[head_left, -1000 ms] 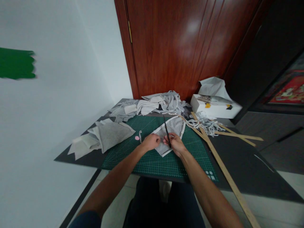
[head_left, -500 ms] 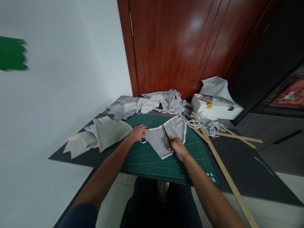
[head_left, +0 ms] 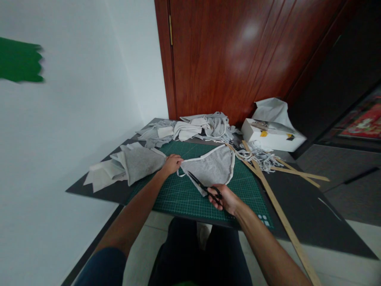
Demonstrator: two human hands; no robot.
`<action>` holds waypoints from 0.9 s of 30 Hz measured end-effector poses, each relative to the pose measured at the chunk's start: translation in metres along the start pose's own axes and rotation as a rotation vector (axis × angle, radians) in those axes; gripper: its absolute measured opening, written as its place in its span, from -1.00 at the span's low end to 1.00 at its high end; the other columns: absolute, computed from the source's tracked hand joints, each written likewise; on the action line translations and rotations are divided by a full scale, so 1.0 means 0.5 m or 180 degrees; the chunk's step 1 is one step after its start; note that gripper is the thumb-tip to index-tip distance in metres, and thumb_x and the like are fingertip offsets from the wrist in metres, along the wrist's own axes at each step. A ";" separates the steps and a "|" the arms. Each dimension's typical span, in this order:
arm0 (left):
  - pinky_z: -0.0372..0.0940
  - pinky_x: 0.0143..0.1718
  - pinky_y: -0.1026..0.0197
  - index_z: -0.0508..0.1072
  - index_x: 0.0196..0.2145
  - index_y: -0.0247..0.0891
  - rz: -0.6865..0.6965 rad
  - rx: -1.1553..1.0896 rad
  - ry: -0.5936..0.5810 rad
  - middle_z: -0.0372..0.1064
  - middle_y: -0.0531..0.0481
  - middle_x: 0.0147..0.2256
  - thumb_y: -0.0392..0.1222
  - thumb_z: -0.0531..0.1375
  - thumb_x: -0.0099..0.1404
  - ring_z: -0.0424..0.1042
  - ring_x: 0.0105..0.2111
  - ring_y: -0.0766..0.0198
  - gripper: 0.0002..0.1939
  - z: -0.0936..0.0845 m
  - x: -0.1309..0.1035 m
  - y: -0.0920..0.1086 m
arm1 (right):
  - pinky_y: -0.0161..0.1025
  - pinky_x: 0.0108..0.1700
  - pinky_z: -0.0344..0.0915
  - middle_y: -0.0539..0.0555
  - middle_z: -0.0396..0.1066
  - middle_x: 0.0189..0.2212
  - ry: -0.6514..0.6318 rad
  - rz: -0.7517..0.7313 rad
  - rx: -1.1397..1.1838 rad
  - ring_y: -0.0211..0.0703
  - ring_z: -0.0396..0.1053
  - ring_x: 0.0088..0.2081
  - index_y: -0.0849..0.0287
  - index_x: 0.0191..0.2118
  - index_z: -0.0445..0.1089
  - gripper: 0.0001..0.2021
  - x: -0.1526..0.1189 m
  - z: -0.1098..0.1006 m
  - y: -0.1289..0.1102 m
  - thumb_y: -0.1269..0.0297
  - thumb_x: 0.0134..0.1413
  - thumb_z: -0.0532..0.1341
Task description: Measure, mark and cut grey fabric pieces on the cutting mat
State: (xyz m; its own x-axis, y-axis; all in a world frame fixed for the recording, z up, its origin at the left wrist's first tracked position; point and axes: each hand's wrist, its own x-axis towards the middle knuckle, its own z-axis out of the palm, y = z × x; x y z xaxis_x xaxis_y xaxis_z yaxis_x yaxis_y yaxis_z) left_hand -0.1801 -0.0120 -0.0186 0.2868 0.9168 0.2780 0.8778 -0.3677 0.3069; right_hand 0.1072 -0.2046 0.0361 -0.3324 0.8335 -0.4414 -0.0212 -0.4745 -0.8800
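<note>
The white-edged grey fabric piece (head_left: 216, 165) is spread on the green cutting mat (head_left: 178, 194); it is judged light, soft and limp, best taken by its bound edge. Its left corner is met by the left hand (head_left: 172, 163); whether pinched or pressed cannot be told. Black scissors (head_left: 204, 188) are gripped in the right hand (head_left: 222, 197), blades angled along the lower-left edge.

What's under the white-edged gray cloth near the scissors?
A green cutting mat shows around the gray cloth. Whatever lies directly beneath the cloth is covered, so I can't tell.
</note>
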 end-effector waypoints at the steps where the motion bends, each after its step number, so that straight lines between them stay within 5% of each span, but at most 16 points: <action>1: 0.26 0.29 -0.06 0.71 -0.11 -0.08 -0.0013 -0.0032 0.0027 0.58 -0.05 0.09 -0.29 0.15 0.37 0.46 0.16 0.05 -0.67 0.002 -0.001 -0.001 | -0.35 -0.72 -0.05 -0.03 0.39 -0.59 0.0001 0.0003 0.0032 -0.32 0.22 -0.68 0.14 -0.44 0.30 -0.70 -0.005 0.000 0.005 0.03 -0.04 0.32; 16: 0.34 0.17 0.09 0.61 -0.24 -0.16 -0.0187 -0.0324 0.0326 0.63 -0.05 -0.10 -0.29 0.18 0.32 0.53 0.00 0.11 -0.82 0.000 -0.007 -0.001 | -0.34 -0.71 -0.08 -0.02 0.37 -0.61 0.0042 0.0018 0.0160 -0.32 0.19 -0.71 0.12 -0.48 0.29 -0.66 -0.039 0.023 0.025 -0.06 -0.13 0.29; 27: 0.33 0.15 0.12 0.59 -0.24 -0.14 -0.0188 -0.0330 0.0272 0.63 -0.03 -0.13 -0.30 0.16 0.33 0.52 -0.03 0.14 -0.81 -0.009 -0.012 0.005 | -0.34 -0.69 -0.12 -0.02 0.35 -0.62 0.0060 -0.0018 0.0262 -0.34 0.17 -0.70 0.15 -0.50 0.31 -0.67 0.010 0.054 0.028 -0.01 -0.07 0.30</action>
State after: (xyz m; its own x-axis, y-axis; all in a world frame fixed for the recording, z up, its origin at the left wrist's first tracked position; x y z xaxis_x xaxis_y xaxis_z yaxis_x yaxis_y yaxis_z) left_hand -0.1811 -0.0192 -0.0155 0.1983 0.9222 0.3319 0.8466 -0.3318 0.4161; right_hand 0.0799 -0.2146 0.0263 -0.3144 0.8411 -0.4402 -0.1008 -0.4907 -0.8655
